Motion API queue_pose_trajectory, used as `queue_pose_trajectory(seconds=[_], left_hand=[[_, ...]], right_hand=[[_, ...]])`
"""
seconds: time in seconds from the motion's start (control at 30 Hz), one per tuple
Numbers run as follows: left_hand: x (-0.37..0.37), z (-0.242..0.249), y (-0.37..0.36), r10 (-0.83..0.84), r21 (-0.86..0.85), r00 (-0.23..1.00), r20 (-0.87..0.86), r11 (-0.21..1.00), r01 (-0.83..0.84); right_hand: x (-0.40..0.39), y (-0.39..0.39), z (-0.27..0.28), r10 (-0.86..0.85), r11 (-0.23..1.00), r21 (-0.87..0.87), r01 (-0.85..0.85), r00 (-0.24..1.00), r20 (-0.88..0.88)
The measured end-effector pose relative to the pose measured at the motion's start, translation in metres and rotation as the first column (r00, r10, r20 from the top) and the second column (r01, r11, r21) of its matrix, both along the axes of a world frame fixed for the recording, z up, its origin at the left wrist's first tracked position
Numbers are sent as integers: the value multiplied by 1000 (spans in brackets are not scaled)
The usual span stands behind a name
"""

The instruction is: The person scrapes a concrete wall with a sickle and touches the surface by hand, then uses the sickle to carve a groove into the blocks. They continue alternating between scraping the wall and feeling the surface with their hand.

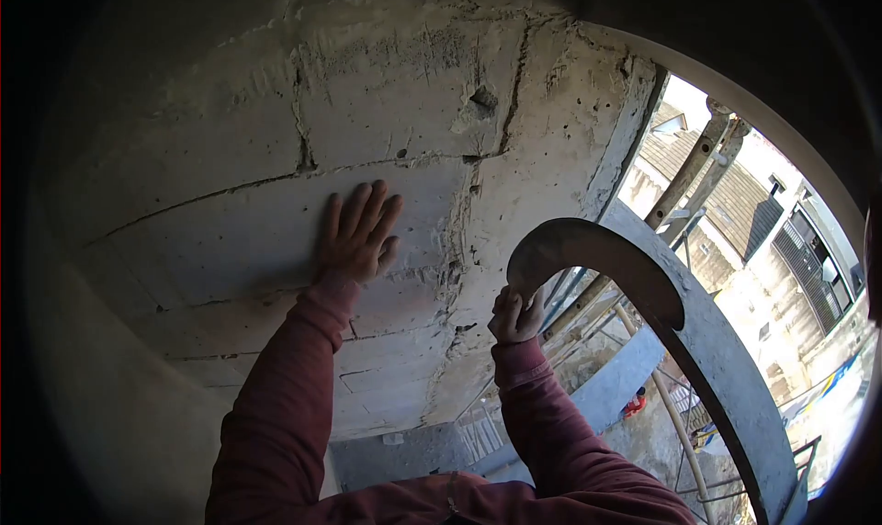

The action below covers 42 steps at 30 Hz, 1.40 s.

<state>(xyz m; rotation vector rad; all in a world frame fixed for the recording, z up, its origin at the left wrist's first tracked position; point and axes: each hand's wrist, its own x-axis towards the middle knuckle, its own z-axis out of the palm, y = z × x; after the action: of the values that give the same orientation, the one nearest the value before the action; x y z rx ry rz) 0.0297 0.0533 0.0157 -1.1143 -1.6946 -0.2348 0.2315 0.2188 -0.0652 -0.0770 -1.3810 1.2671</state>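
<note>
My left hand (360, 231) lies flat against the rough block wall (230, 231), its fingers stretched out and pointing up. Closed around the lower left end of a dark brown, hook-shaped curved piece (588, 249) is my right hand (517, 316), raised beside the wall's right edge. What this piece belongs to I cannot tell. From its far end a long grey band with a dark edge (726, 369) arcs down to the lower right. Maroon sleeves cover both my forearms.
Cracked mortar joints and a hole (481, 101) mark the wall. Through the opening at right are scaffold poles (694, 171), a tiled roof (726, 199) and a building with a dark railing (808, 272). Far below is a person in red (634, 403).
</note>
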Motion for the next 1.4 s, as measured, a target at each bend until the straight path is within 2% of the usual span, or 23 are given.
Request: queue_pose_trajectory(seconds=[0.03, 0.07, 0.2, 0.27, 0.37, 0.4, 0.43, 0.47, 0.53, 0.57, 0.6, 0.67, 0.73, 0.8, 0.87, 0.9, 1.0, 1.07, 1.17, 1.2, 1.27, 1.3, 1.4], left_hand=[[1, 0, 2, -47, 19, 998, -36, 999, 48], [3, -3, 3, -49, 24, 998, -25, 998, 49], [2, -1, 1, -9, 3, 1000, -27, 1000, 9], [2, 1, 0, 25, -15, 1000, -19, 1000, -25], [-2, 2, -1, 24, -23, 1000, -19, 999, -24], [-3, 2, -1, 28, -27, 999, -24, 999, -29], [0, -2, 0, 26, -32, 999, -23, 999, -27], [4, -6, 1, 23, -32, 1000, -20, 999, -24], [-1, -3, 2, 27, -9, 998, -56, 1000, -27], [-4, 0, 3, 38, 4, 998, -58, 999, -38], [-2, -4, 3, 34, -7, 998, -57, 999, -35], [-4, -3, 2, 48, -21, 997, -66, 999, -49], [-3, -4, 2, 1, -15, 999, -38, 1000, -1], [-1, -1, -1, 27, -28, 999, -43, 999, -29], [5, -5, 1, 39, -36, 998, -50, 999, -40], [2, -9, 2, 51, -42, 997, -56, 998, -54], [-3, -9, 3, 59, -34, 997, -47, 998, -61], [-4, -7, 3, 62, -31, 996, -64, 997, -64], [-4, -6, 4, -6, 9, 998, -61, 1000, 7], [-4, -5, 3, -11, 7, 998, -54, 1000, 12], [-1, -4, 1, 45, -16, 994, -97, 999, -47], [2, -7, 1, 36, -19, 995, -98, 999, -38], [-3, -4, 4, 4, 1, 999, -45, 1000, -4]], right_hand=[[-8, 12, -4, -200, 970, 200, 141, 928, 315], [-11, 21, -12, -425, 885, 420, 203, 719, 549], [9, 26, -4, -238, 951, 295, 95, 833, 500], [11, 7, 16, -29, 994, 107, 4, 972, 232], [-7, -12, 39, -24, 999, 36, 31, 983, -182], [-16, 1, 23, -21, 999, 35, 28, 984, -176], [-25, 21, -1, -169, 969, 208, 130, 968, 183], [-27, 33, -13, -350, 903, 400, 156, 806, 478], [-20, 27, -15, -406, 857, 489, 160, 795, 450], [-15, 23, -15, -228, 951, 296, 94, 858, 460], [-7, 14, -14, -41, 997, 78, 7, 895, 444], [-5, -6, 13, 75, 997, -5, -75, 989, 127], [-10, -22, 47, -6, 999, -42, 2, 996, -90], [-28, -2, 26, -28, 994, -112, 10, 986, -166], [-36, 32, -3, -301, 906, 397, 147, 883, 360], [-24, 33, -8, -300, 916, 390, 95, 808, 507], [-6, 23, -11, -116, 981, 194, 15, 846, 520], [-3, 0, 22, 13, 994, 101, -40, 968, 252], [-21, -14, 66, -64, 998, -14, 63, 971, -229], [-28, -10, 67, -70, 998, -16, 68, 972, -222], [-38, 12, 45, -112, 987, 132, 91, 980, 165], [-43, 41, 14, -211, 958, 263, 113, 901, 380], [-16, 24, 16, -56, 996, 90, 19, 899, 435]])
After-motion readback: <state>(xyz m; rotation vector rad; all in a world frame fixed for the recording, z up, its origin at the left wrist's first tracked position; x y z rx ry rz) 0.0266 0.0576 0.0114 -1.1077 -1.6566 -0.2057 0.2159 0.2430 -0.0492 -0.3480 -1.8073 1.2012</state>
